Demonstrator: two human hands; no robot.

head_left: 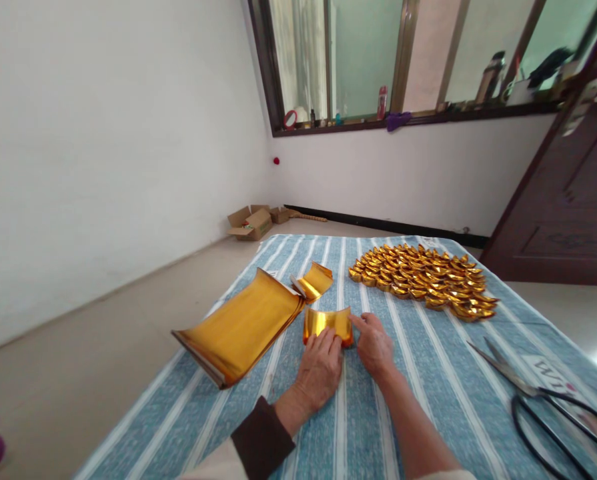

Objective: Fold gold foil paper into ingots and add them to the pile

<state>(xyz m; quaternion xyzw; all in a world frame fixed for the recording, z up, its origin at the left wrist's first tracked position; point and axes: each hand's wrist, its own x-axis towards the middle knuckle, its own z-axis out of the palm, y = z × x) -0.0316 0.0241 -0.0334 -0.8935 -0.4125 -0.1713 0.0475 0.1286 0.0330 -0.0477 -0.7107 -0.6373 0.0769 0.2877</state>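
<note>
A carton (261,224) is holding something indistinct; your left hand (322,365) is overlapping gold foil (324,321), right hand (375,343) touching its edge, fingers' grip unclear.

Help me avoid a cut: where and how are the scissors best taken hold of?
Probably by the black handles, coming from the near right. The scissors lie on the striped cloth with the handles toward that corner, while the slightly parted blades point toward the far left.
</note>
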